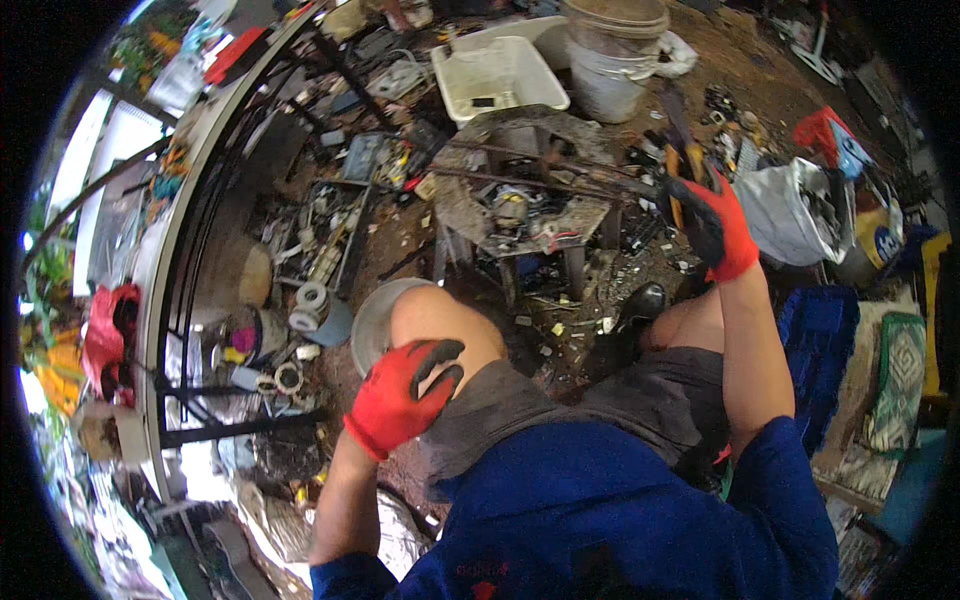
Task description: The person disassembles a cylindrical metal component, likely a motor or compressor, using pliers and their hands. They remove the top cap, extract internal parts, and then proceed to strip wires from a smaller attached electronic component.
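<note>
Hidden behind the right hand (pixel 718 225): most of an orange-handled tool (pixel 674 170). Too small and jumbled to tell apart: scrap on the bench (pixel 470 215). Cut by fisheye rim: green mat (pixel 900 380).

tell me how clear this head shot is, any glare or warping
Head view: strong fisheye bending, the rail curves and corners go black; daylight blows out the left edge; the centre is sharp enough, with both gloves, left and right, crisp; rim clutter smears.
</note>
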A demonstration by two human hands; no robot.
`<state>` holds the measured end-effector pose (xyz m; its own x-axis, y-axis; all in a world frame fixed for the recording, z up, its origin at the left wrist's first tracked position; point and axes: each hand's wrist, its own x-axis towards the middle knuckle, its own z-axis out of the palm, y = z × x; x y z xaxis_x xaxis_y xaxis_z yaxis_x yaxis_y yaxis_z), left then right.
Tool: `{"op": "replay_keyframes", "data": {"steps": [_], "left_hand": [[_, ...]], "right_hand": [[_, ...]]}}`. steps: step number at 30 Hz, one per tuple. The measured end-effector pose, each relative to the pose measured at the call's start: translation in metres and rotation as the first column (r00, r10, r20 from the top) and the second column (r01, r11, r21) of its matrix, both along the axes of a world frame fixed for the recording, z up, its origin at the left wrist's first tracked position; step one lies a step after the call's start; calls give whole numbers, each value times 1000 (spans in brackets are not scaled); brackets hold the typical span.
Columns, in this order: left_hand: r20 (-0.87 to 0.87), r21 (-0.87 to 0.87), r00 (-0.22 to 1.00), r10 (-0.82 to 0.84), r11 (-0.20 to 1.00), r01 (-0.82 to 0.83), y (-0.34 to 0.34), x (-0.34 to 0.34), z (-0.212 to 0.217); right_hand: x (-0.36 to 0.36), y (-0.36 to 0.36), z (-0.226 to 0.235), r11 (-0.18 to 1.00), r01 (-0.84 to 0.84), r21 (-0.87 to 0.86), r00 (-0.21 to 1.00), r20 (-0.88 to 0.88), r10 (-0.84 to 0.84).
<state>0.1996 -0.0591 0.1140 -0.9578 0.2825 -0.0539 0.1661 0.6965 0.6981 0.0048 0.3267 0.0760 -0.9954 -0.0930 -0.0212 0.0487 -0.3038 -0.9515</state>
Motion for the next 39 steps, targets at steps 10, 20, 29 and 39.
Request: {"op": "replay_keyframes", "data": {"steps": [10, 20, 29, 39], "left_hand": [[-16, 40, 966, 257, 966, -256, 62, -240, -96], [38, -384, 951, 307, 883, -270, 86, -251, -141], [75, -284, 974, 212, 941, -183, 60, -271, -173], [114, -248, 950, 292, 934, -257, 72, -251, -162]], "right_hand": [[-18, 17, -78, 768, 151, 622, 988, -115, -101], [-24, -23, -98, 177, -94, 980, 989, 71, 130], [-47, -32, -145, -30, 40, 999, 971, -32, 236], [-52, -38, -155, 51, -64, 997, 973, 52, 223]]}}
